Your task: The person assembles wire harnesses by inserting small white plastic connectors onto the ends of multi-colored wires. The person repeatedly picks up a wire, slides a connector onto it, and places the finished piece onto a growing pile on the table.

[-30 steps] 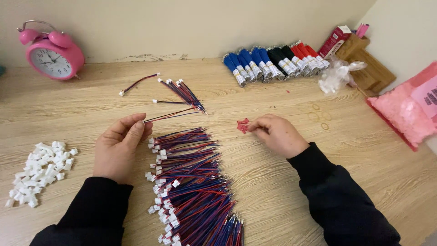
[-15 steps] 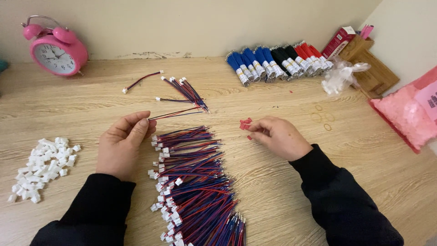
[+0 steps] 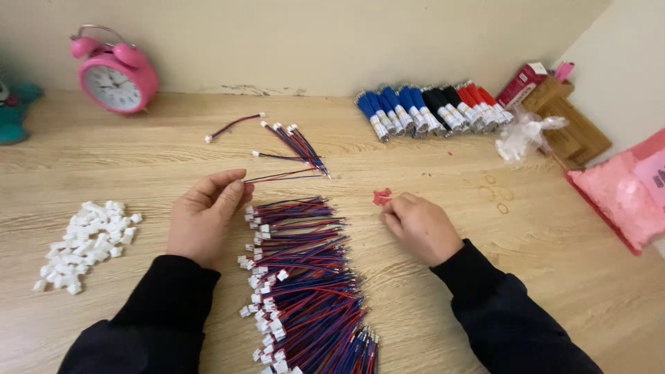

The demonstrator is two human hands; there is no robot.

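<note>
My left hand (image 3: 204, 218) pinches one end of a thin red and blue wire pair (image 3: 284, 175) that stretches right across the wooden table (image 3: 138, 163). My right hand (image 3: 419, 225) rests on the table with its fingertips on a small red piece (image 3: 382, 197). Between the hands lies a long pile of red and blue wires with white connectors (image 3: 305, 277). A small group of finished wires (image 3: 298, 144) lies just beyond, with a single wire (image 3: 234, 125) to its left.
A heap of white plastic connectors (image 3: 83, 244) sits at the left. A pink alarm clock (image 3: 114, 73) stands against the back wall. Blue, black and red markers (image 3: 433, 109) lie in a row at the back right, near a clear bag (image 3: 523, 135), wooden block (image 3: 568, 128) and pink bag (image 3: 623, 194).
The view shifted slightly. My right hand has drawn a little closer to me with the red piece under its fingertips; my left hand keeps its hold on the wire.
</note>
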